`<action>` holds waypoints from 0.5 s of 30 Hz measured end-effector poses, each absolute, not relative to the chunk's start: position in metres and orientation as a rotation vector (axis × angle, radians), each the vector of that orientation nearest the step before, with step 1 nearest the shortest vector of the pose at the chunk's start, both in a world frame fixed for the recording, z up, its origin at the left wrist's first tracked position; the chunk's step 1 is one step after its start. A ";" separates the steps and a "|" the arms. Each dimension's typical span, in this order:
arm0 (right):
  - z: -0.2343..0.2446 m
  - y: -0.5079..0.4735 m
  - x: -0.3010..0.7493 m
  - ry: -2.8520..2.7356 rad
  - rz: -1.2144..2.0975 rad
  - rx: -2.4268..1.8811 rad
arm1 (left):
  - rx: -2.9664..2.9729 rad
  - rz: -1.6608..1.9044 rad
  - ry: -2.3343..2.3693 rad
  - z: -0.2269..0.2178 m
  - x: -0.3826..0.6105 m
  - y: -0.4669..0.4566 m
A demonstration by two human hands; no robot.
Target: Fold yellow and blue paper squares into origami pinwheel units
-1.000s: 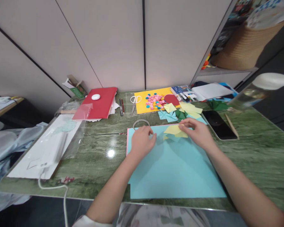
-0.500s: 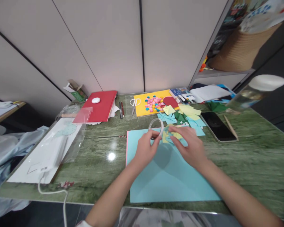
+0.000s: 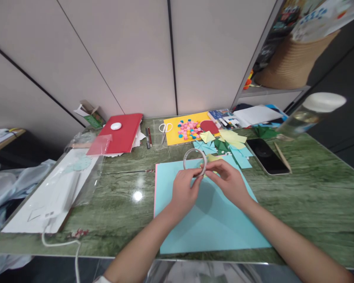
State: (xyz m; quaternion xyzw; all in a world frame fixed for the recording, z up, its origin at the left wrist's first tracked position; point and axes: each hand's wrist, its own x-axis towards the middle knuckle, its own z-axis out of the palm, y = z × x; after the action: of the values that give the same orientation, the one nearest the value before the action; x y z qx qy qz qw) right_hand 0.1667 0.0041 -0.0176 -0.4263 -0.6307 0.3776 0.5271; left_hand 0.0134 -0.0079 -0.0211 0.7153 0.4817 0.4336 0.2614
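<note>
A roll of clear tape [image 3: 205, 160] stands on edge above the light blue sheet of paper [image 3: 212, 228], gripped at its lower rim by my left hand [image 3: 183, 192]. The thumb and fingers of my right hand [image 3: 230, 181] are pinched together at the roll's right side, against the tape. Whether a loose tape end is between them is too small to make out. Partly hidden behind my right hand is a yellow folded paper piece [image 3: 212, 158]. Just beyond lie light blue folded pieces [image 3: 205, 147] and a pale yellow one [image 3: 207, 136].
White-handled scissors [image 3: 165, 128] lie beside a yellow sheet [image 3: 171, 135] with pink, blue and yellow pompoms [image 3: 188, 129]. To the right are a phone [image 3: 267, 156] and a clear bottle [image 3: 301, 118]. A red folder [image 3: 122, 137] and a white power strip [image 3: 59, 192] are at left.
My right hand has moved left from the yellow and blue paper piece to the tape roll and closed there. My left hand still holds the roll. The view has shifted slightly.
</note>
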 end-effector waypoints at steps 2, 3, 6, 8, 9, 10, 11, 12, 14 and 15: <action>-0.016 0.004 0.166 -1.542 0.844 -1.042 | 1.987 1.187 1.315 -0.022 0.012 -0.006; -0.015 0.003 0.166 -1.559 0.789 -1.065 | 2.008 1.195 1.314 -0.022 0.012 -0.006; -0.013 0.001 0.167 -1.559 0.630 -1.134 | 2.067 1.211 1.302 -0.020 0.011 -0.007; -0.011 0.000 0.169 -1.601 0.508 -1.161 | 2.097 1.210 1.302 -0.020 0.012 -0.008; -0.010 0.001 0.171 -1.662 0.405 -1.171 | 2.109 1.209 1.301 -0.020 0.012 -0.008; -0.009 0.001 0.173 -1.744 0.261 -1.175 | 2.121 1.210 1.299 -0.020 0.012 -0.008; -0.008 0.002 0.175 -1.830 0.094 -1.177 | 2.130 1.211 1.297 -0.021 0.012 -0.008; -0.008 0.003 0.177 -1.900 -0.071 -1.173 | 2.138 1.216 1.297 -0.021 0.012 -0.008; -0.006 0.003 0.179 -1.977 -0.330 -1.160 | 2.151 1.215 1.305 -0.022 0.011 -0.007; -0.005 0.003 0.180 -1.988 -0.412 -1.151 | 2.161 1.210 1.313 -0.022 0.011 -0.007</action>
State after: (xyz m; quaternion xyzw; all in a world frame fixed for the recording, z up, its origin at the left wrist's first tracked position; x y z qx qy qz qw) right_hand 0.1795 0.0032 -0.0051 -0.4536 -0.7832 -0.1624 0.3931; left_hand 0.0110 -0.0069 -0.0221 0.7600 0.4616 0.4254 0.1684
